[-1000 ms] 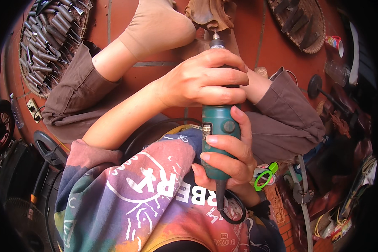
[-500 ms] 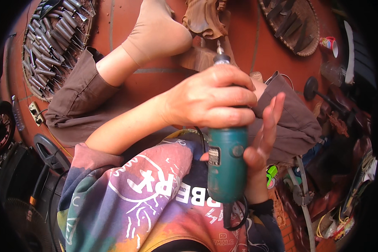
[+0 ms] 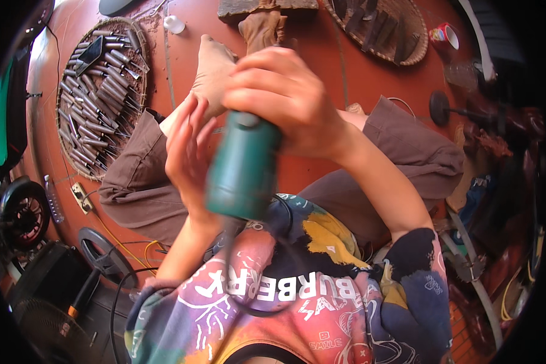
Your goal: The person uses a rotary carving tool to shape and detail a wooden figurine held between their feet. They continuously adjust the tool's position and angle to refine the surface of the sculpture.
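Note:
My right hand (image 3: pixel 288 100) is wrapped round the neck of a green corded die grinder (image 3: pixel 241 173), with its bit end hidden behind the fingers. Beside the grinder, my left hand (image 3: pixel 188 142) has its fingers stretched upward and slightly spread, blurred, holding nothing. The grinder's cord hangs from its rear end over my shirt. Beyond my right hand a carved brown wooden piece (image 3: pixel 264 31) shows in part, at a wooden block (image 3: pixel 236 9). My foot in a beige sock (image 3: pixel 211 76) is to the left of the carving.
A round woven tray (image 3: pixel 144 91) of several carving chisels stands at left, a dark phone (image 3: pixel 91 53) on top. Another woven tray (image 3: pixel 420 51) with dark flat tools is at far right, near a red cup (image 3: pixel 444 37). A power strip (image 3: pixel 82 197) and cables lie at left.
The grinder has passed from my left hand to my right and moved left. My left hand is now open beside it. The view has shifted, and the bit no longer shows.

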Available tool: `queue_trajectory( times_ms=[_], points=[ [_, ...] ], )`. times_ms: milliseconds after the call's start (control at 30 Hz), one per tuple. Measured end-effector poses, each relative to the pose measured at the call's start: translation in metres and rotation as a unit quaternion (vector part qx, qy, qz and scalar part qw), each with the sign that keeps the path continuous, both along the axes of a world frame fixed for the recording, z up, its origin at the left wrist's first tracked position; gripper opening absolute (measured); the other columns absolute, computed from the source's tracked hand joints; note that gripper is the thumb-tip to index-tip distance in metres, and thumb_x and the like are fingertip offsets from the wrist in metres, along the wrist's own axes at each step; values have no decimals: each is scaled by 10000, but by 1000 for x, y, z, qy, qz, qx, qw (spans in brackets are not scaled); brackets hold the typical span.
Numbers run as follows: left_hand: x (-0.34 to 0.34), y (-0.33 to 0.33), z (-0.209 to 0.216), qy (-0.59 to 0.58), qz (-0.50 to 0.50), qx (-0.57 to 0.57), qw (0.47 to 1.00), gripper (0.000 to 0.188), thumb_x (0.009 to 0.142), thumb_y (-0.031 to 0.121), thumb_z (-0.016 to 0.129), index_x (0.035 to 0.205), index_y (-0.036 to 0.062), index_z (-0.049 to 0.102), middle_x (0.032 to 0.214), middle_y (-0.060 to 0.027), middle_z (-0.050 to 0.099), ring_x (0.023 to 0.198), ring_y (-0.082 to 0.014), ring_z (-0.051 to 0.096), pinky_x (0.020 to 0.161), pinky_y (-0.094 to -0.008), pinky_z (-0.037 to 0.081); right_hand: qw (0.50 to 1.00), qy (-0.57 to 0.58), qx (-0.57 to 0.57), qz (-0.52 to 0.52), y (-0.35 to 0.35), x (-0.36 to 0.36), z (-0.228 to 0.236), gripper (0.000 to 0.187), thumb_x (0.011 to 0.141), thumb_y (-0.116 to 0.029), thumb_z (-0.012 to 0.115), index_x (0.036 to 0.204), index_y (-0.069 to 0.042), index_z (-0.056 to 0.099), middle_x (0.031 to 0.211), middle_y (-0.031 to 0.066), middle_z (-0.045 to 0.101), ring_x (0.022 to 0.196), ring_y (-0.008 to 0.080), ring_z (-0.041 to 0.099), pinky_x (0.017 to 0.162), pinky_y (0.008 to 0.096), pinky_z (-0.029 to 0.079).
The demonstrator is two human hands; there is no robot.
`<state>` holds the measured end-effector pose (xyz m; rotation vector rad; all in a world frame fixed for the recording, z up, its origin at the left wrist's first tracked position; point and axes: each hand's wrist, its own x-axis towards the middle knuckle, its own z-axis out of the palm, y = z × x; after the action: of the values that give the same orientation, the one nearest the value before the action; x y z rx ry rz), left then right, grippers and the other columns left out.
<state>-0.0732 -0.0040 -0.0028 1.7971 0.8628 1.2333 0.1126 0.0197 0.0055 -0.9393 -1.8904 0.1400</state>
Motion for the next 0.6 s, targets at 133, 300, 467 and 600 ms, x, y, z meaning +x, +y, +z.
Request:
queue_trajectory(
  times_ms=[133, 300, 467, 600],
  points=[
    [-29, -35, 1, 13, 71, -60, 996, 928, 755, 295, 859, 1398, 88, 223, 1471, -296, 353, 1334, -401, 427, 1111, -493, 366, 997, -22, 30, -72, 4, -50, -17, 168, 777, -209, 639, 928, -135, 633, 948, 16, 639, 1005, 228, 594, 953, 471, 419],
    [-48, -54, -11, 18, 116, -27, 993, 795, 763, 295, 852, 1300, 111, 296, 1394, -281, 423, 1276, -361, 478, 1061, -458, 418, 997, -29, 40, -61, -20, -68, -24, 196, 760, -203, 656, 939, -130, 628, 972, 7, 622, 1023, 211, 608, 973, 482, 426],
    [-51, -60, -6, 65, 54, 49, 995, 779, 717, 260, 878, 1265, 159, 333, 1321, -211, 444, 1222, -325, 495, 1027, -449, 438, 999, 1, -42, -34, -35, -62, -27, 173, 735, -185, 670, 896, -130, 635, 925, 5, 615, 965, 227, 616, 928, 431, 480],
    [-29, -58, -22, 24, -21, 2, 999, 760, 730, 208, 882, 1234, 155, 315, 1310, -222, 381, 1189, -407, 544, 1003, -471, 499, 996, -7, -44, -76, -46, -39, -39, 162, 704, -187, 672, 854, -131, 648, 889, 10, 613, 901, 236, 617, 831, 417, 509]
  ],
)
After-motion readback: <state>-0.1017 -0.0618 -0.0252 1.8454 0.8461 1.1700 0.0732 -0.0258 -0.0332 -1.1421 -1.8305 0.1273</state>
